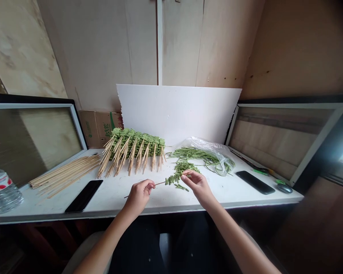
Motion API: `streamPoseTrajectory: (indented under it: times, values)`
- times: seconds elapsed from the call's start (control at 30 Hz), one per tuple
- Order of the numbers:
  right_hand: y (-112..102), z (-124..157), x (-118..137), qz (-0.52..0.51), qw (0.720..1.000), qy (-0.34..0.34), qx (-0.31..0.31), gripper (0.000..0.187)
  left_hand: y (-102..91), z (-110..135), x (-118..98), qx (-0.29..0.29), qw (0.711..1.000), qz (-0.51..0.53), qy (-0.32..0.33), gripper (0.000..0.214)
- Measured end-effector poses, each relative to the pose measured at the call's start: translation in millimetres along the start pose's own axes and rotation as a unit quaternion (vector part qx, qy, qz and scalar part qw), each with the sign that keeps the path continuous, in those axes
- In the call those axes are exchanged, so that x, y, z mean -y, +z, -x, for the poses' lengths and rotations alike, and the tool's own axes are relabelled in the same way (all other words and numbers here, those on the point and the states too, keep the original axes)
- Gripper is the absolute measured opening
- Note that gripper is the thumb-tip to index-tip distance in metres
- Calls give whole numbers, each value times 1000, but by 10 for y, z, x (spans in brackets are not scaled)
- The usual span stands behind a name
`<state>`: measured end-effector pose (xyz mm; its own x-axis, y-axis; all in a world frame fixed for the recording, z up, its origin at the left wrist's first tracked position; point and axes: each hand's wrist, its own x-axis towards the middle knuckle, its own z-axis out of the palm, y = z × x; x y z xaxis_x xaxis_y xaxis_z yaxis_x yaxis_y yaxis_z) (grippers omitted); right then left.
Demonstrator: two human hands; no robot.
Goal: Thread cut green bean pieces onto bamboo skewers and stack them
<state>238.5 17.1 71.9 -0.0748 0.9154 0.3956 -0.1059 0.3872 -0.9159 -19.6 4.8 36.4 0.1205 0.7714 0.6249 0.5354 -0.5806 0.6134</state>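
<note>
The left hand (140, 193) clasps a thin, round wooden skewer (160, 183) between thumb and fingers, above the white tabletop (111, 207). Short, cylindrical green-bean pieces (173, 179) sit crosswise in a row along it. The right hand (197, 187) pinches the row's far end; the skewer tip is hidden. Behind lie a loose heap of cut beans (185, 166), long, stringy whole beans (191, 153) and a wrinkled, transparent plastic bag (200, 142). Left: layered, loaded skewers (137, 140), straight bare sticks (65, 173).
</note>
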Motion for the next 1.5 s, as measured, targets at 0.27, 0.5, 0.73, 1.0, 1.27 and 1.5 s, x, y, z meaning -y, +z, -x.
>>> streamPoseTrajectory:
  times: [0.27,0.5,0.73,1.0,1.27,1.5]
  values:
    - [-56,-13,26,30,999,-23,38,28,16,11,7,53,997,49,-26,23]
    - [-52,-22,-31,32,999,-24,20,27,13,12,6,31,999,8,-13,25]
    - [-251,-112,-124,133,990,-6,35,47,-33,-27,67,23,998,-27,-49,30]
    - [-517,-129,-516,388,921,30,22,7,-14,-20,355,40,994,-56,-86,29]
    - [-507,-110,-621,468,882,46,15,11,10,4,380,50,994,-37,-86,26]
    - [-577,-192,-578,328,943,46,-26,18,26,10,361,56,994,-37,-81,27]
